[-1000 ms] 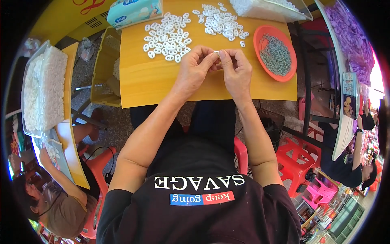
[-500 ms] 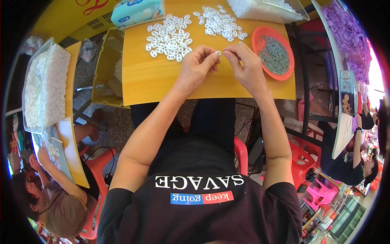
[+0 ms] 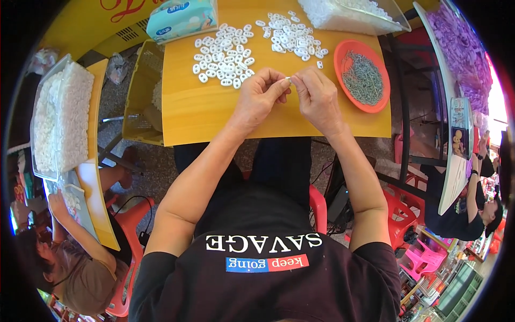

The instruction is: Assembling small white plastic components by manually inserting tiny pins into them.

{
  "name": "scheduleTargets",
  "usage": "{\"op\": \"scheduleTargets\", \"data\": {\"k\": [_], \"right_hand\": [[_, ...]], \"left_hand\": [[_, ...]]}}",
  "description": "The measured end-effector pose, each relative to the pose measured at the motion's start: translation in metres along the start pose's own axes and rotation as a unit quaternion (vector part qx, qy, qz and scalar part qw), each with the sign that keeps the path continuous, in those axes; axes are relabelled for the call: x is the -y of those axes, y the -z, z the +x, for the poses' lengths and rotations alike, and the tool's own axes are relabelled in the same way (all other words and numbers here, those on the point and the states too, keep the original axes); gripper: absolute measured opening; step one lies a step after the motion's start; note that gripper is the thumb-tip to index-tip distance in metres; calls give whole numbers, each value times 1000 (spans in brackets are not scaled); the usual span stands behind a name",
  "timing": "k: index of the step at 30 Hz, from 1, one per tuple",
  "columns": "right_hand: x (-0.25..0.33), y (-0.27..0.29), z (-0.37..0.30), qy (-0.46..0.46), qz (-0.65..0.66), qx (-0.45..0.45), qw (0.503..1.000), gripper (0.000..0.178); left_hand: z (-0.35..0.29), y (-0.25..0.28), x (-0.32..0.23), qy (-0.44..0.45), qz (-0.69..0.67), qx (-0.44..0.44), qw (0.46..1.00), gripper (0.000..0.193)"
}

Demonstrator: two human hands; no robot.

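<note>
Both hands meet above the near half of the yellow table [image 3: 214, 115], fingertips almost touching. My left hand [image 3: 261, 96] is closed in a pinch on a small white piece [image 3: 288, 79], mostly hidden by the fingers. My right hand [image 3: 317, 95] pinches against its other side; whatever lies between that thumb and finger is too small to make out. Beyond my left hand spreads a pile of white oval pieces with two holes [image 3: 225, 56]. A second pile of such white pieces [image 3: 294, 37] lies farther right. Beside my right hand is an orange-red plate [image 3: 339, 59] heaped with small grey metal pins [image 3: 365, 78].
A tissue pack [image 3: 182, 20] and a clear bin of white parts [image 3: 351, 15] stand at the table's back. To the left are a yellow crate [image 3: 140, 102] and another bin of white parts [image 3: 59, 118]. People sit at tables on both sides.
My hands have drawn closer together around the small piece, and my right fingers now cover more of it. The whole view has shifted slightly, so the table sits lower.
</note>
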State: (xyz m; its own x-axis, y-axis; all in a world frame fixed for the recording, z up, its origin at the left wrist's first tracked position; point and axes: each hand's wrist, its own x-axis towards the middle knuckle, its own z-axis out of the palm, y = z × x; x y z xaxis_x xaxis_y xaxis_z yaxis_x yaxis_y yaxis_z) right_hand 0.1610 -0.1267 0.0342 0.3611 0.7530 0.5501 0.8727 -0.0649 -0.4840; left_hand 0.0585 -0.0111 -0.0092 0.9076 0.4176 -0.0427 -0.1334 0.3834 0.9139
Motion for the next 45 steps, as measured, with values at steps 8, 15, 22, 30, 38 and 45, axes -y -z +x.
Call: {"op": "scheduleTargets", "data": {"k": [8, 15, 22, 30, 38, 45], "right_hand": [[2, -4, -1, -48, -12, -33, 998, 9], [-2, 19, 8, 36, -67, 54, 996, 10], [-12, 6, 1, 66, -24, 20, 997, 10], [1, -17, -5, -6, -25, -48, 999, 11], [-23, 22, 11, -184, 35, -1, 982, 11], [-48, 13, 18, -100, -120, -17, 988, 13]], "left_hand": [[4, -1, 2, -21, -23, -6, 1000, 13], [2, -2, -1, -21, -1, 7, 1000, 14], [1, -1, -3, -5, -1, 6, 1000, 13], [2, -1, -2, -21, -30, -10, 999, 12], [2, -2, -1, -17, 7, 8, 1000, 14], [3, -2, 1, -17, 18, 22, 999, 13]]}}
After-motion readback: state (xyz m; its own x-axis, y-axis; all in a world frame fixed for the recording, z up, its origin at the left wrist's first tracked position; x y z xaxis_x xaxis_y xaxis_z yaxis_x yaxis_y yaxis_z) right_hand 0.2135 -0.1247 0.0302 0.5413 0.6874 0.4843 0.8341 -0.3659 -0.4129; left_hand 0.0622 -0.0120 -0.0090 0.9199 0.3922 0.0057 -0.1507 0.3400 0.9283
